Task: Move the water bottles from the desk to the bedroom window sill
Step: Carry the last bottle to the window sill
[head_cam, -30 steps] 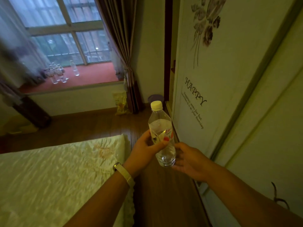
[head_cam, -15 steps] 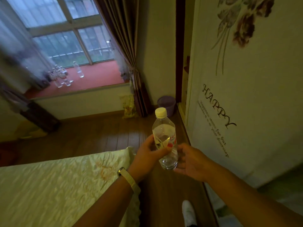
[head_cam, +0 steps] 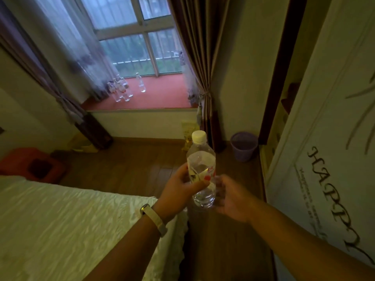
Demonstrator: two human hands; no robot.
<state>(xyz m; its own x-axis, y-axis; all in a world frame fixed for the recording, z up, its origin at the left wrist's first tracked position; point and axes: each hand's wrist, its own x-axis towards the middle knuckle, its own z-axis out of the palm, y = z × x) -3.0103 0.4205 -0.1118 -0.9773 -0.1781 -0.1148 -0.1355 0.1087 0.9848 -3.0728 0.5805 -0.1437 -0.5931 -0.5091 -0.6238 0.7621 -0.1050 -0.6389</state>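
Observation:
A clear water bottle [head_cam: 200, 159] with a white cap and a red-and-white label stands upright in front of me. My left hand [head_cam: 178, 191] grips it around the middle, thumb across the label. My right hand [head_cam: 231, 197] is at the bottle's lower right side, fingers curved against it. Ahead lies the red window sill [head_cam: 162, 98]. Several bottles [head_cam: 120, 89] stand grouped at its left, and a single bottle [head_cam: 141, 83] stands a little to their right.
A bed with a pale cover [head_cam: 71, 230] fills the lower left. A wardrobe door with "HAPPY" lettering [head_cam: 328, 179] lines the right. A purple bin [head_cam: 243, 146] sits by the brown curtain [head_cam: 203, 67]. An orange stool [head_cam: 34, 163] stands left. Wooden floor runs between.
The view has moved toward the window; the sill and its bottles appear larger and more central. Both hands keep the same hold on the bottle.

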